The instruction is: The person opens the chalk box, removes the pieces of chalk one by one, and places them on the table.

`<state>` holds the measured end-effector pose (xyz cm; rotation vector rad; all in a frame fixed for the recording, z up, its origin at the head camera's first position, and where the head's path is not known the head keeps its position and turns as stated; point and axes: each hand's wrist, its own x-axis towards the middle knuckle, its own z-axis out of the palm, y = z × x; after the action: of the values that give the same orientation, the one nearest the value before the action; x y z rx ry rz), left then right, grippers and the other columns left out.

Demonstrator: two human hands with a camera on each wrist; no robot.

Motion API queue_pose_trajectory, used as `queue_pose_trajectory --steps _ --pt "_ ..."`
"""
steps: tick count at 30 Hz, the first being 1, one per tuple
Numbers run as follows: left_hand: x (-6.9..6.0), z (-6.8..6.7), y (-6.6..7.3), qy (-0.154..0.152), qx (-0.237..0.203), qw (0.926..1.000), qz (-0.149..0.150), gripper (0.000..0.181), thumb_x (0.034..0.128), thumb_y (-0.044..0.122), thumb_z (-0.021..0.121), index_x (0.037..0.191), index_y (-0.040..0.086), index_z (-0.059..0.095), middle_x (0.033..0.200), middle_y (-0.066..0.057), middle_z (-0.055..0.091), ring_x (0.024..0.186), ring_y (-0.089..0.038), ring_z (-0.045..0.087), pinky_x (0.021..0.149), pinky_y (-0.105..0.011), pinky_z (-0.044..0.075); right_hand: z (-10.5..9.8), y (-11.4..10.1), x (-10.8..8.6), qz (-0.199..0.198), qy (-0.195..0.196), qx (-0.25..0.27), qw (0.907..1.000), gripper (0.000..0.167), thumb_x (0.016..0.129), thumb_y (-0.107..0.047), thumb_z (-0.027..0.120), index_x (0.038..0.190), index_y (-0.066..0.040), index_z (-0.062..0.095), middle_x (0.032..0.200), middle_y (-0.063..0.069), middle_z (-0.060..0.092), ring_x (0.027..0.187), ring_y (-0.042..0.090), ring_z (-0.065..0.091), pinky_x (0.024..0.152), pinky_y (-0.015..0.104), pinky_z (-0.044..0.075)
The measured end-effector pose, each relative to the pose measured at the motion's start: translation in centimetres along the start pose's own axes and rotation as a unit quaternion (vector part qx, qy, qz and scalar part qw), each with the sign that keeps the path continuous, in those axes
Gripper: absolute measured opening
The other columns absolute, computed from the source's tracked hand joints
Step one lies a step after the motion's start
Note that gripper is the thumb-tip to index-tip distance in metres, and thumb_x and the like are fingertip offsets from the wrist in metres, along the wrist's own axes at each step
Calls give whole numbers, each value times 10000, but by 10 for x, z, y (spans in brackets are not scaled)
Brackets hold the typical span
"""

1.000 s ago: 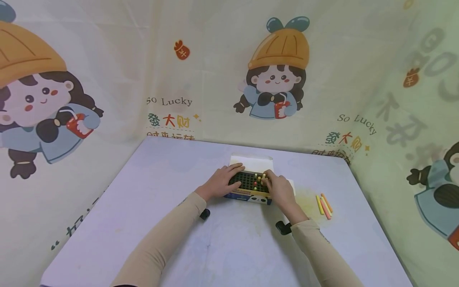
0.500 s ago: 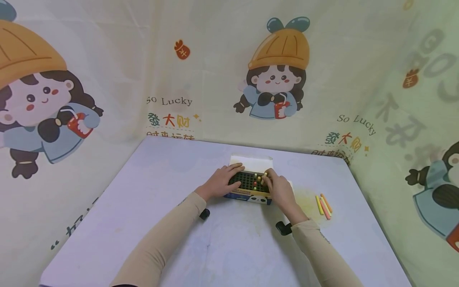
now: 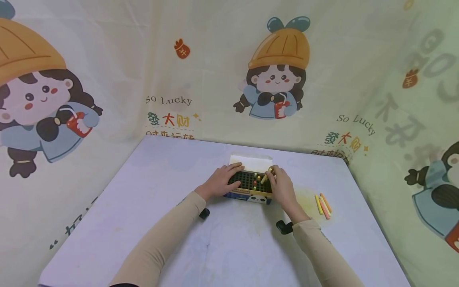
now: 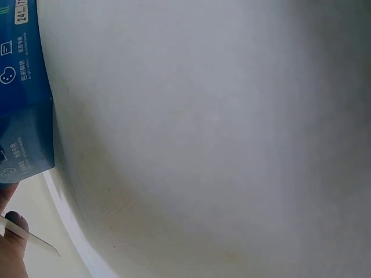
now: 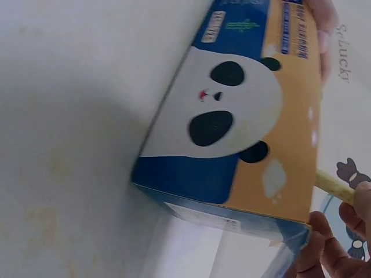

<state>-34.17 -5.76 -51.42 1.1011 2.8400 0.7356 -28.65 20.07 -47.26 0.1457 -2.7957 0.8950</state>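
Observation:
A blue and yellow box with a panda print holds a black grid of holes, where several short coloured sticks stand. My left hand rests over its left end, fingers at the rear edge and thumb near the front. At the right end, my right hand pinches a pale yellow stick, tilted above the grid. The right wrist view has the panda side of the box and the yellow stick between the fingers of the right hand. A stick also shows in the left wrist view.
The box's white flap stands open behind it. Several yellow, orange and pink sticks lie to the right on the white table, near a yellowish smudge. Printed cloth hangs around the table. Black objects sit by both wrists.
My right hand has moved slightly up and to the right, and the stick in its fingers leans more to the right. The left hand stays in place on the box.

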Motion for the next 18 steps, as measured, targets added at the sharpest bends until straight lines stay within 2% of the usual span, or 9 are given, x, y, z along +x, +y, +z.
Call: queue_pose_trajectory --steps 4,7,11,14,18 --pt "0 0 -1 -7 3 10000 0 640 1086 495 464 1652 251 293 1716 -1 253 1495 -370 379 1178 -654 310 -4 0 1 88 148 280 9995 258 1109 -283 512 1208 -52 568 1086 177 679 865 313 664 680 443 517" --pt "0 0 -1 2 2 10000 -3 639 1086 497 463 1651 252 295 1715 -3 254 1493 -371 382 1177 -654 313 -8 0 1 314 91 478 9983 246 1124 -275 468 1191 -47 534 975 188 668 722 286 624 593 379 465" --pt "0 0 -1 -5 -3 10000 -7 641 1084 500 463 1651 254 294 1716 0 253 1496 -371 379 1177 -651 316 -10 1 1 610 34 584 9964 268 1138 -272 416 1208 -28 504 988 221 670 644 246 555 562 327 424" --pt "1 0 -1 -6 -21 10000 -9 644 1083 501 466 1652 253 294 1716 -1 253 1501 -374 373 1180 -654 310 -11 3 1 687 53 608 9958 290 1138 -273 410 1237 -16 501 1055 238 685 669 250 581 566 328 440" --pt "1 1 -1 1 -31 10000 -17 643 1083 504 463 1652 257 293 1717 3 251 1504 -371 370 1186 -654 300 -11 5 1 707 103 622 9955 327 1138 -284 405 1275 -6 512 1051 238 686 731 299 630 584 348 466"
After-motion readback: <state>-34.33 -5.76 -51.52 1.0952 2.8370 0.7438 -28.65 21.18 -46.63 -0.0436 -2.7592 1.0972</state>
